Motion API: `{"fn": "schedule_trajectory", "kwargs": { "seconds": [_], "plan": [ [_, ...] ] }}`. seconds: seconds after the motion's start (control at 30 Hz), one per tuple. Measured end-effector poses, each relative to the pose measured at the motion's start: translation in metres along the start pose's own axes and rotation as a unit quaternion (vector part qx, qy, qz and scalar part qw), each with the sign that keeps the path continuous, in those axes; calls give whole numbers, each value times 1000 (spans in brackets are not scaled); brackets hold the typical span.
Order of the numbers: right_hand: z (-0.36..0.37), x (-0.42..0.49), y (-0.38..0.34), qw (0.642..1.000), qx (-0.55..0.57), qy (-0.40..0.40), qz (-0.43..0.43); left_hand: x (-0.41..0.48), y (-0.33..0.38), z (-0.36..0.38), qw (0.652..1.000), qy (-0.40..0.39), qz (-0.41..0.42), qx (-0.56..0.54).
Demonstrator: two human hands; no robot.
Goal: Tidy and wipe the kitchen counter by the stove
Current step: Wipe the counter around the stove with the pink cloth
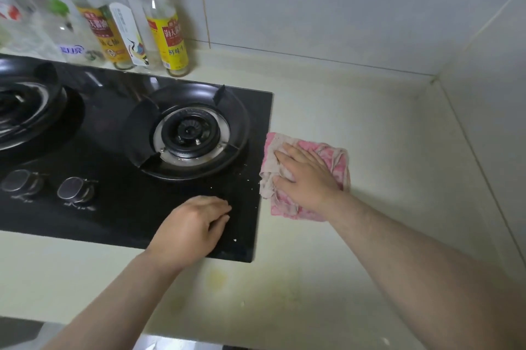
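A crumpled pink and white cloth (336, 161) lies on the pale counter (370, 121) just right of the black glass stove (119, 207). My right hand (306, 176) presses flat on the cloth with its fingers spread toward the stove's edge. My left hand (193, 231) rests on the stove's front right corner, fingers curled loosely, holding nothing. Small white crumbs (235, 240) dot the glass near that hand.
Several sauce and oil bottles (168, 33) stand along the tiled wall behind the stove. The right burner (189, 131) and two knobs (74, 190) sit on the glass. Yellowish stains (217, 278) mark the counter in front. A tiled side wall (489, 121) bounds the counter on the right.
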State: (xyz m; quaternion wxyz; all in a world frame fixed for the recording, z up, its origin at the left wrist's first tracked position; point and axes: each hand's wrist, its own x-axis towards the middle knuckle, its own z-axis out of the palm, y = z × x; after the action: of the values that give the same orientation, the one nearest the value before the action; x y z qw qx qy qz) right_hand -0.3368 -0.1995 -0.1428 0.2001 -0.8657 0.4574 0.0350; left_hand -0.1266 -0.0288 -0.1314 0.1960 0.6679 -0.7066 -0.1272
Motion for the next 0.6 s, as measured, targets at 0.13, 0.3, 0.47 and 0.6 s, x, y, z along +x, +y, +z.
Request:
{"fn": "schedule_trajectory", "kwargs": {
  "seconds": [0.13, 0.3, 0.47, 0.6],
  "plan": [
    [9, -32, -5, 1000, 9, -11, -1, 4, -9, -2, 999, -30, -35, 14],
    [30, -69, -17, 999, 28, 43, -5, 15, -18, -8, 996, 1, -88, 21],
    [35, -62, -20, 959, 219, 156, 84, 9, -28, -23, 985, 139, -93, 30],
    [16, -20, -36, 914, 343, 181, 123, 16, -49, -33, 976, 164, -123, 71]
  ]
}}
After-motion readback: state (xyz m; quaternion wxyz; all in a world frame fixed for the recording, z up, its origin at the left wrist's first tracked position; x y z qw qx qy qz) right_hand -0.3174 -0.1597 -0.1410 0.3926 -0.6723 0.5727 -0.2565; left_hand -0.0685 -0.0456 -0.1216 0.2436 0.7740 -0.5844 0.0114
